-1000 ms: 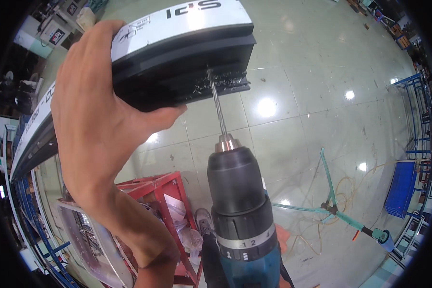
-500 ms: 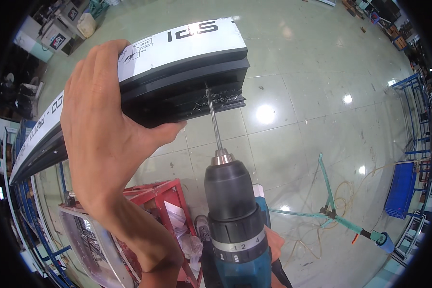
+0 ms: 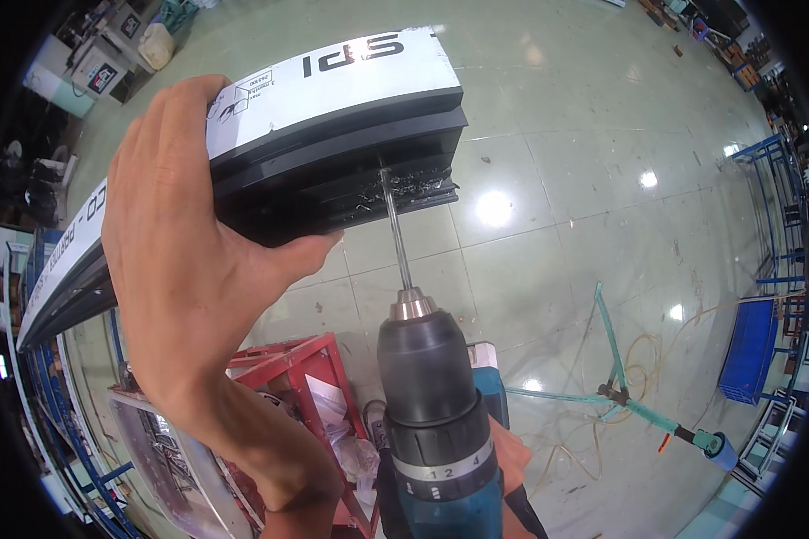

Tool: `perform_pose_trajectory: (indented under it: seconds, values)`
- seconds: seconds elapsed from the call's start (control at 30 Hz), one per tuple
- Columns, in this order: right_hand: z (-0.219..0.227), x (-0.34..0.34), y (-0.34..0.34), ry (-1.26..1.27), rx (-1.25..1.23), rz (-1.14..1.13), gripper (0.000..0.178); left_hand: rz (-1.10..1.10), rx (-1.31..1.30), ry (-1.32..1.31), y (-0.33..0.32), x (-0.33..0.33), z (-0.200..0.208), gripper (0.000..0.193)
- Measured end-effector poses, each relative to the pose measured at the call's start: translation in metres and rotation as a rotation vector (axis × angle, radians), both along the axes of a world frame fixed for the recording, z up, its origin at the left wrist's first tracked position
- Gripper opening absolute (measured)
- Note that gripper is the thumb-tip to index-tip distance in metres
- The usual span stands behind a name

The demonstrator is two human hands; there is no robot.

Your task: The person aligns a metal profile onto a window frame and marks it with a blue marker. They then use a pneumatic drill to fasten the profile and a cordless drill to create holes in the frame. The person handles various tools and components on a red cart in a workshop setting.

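A black, gently curved profile [image 3: 333,157] with white printed film [image 3: 368,67] on its upper face runs from the upper middle down to the left. My left hand [image 3: 171,225] is clamped around it, thumb underneath and fingers over the film. In my right hand [image 3: 510,454], mostly hidden behind the tool, is a blue and black cordless drill [image 3: 427,368]. Its long thin bit [image 3: 396,238] points up into the profile's dark channel, the tip at or against the surface. Loose shavings [image 3: 413,186] cling around that spot near the profile's right end.
Below my left forearm stand a red metal frame [image 3: 310,359] and a grey tray [image 3: 157,467] holding small parts. A green stand [image 3: 616,395] with a coiled hose [image 3: 643,359] is on the floor at right. Farther right are a blue crate [image 3: 748,350] and blue racks [image 3: 768,207].
The drill and its bit have shifted slightly left, with the chuck a little lower. My left hand and the film's print have also moved slightly left.
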State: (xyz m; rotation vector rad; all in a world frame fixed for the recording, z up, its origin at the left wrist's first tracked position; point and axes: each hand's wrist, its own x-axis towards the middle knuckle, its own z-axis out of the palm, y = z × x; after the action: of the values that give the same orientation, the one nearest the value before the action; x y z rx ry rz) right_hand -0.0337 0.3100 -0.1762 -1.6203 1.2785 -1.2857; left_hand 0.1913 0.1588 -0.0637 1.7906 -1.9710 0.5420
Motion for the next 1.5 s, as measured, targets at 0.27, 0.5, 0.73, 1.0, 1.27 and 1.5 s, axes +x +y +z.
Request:
perform_pose_trajectory:
  seconds: [0.27, 0.5, 0.73, 1.0, 1.27, 1.5]
  values:
    - [-0.005, 0.002, -0.010, -0.105, -0.110, 0.015, 0.031, 0.032, 0.023, 0.031, 0.002, -0.001, 0.001, 0.095]
    - [-0.024, -0.020, 0.019, 0.062, -0.054, 0.072, 0.031, 0.041, 0.060, 0.049, 0.001, -0.001, 0.005, 0.098]
    - [0.033, -0.086, 0.063, 0.178, 0.087, 0.242, 0.030, 0.201, -0.225, 0.549, 0.056, -0.054, -0.024, 0.080]
    - [0.079, -0.079, 0.068, 0.004, 0.224, 0.354, 0.028, -0.098, 0.149, 3.178, 0.220, -0.148, -0.029, 0.094]
    - [0.079, -0.091, 0.111, 0.123, 0.287, 0.517, 0.029, 0.339, 0.155, 3.100, 0.233, -0.125, -0.008, 0.039]
    - [0.091, -0.080, 0.141, 0.191, 0.363, 0.610, 0.031, 0.633, 0.062, 2.997, 0.277, -0.109, 0.001, 0.033]
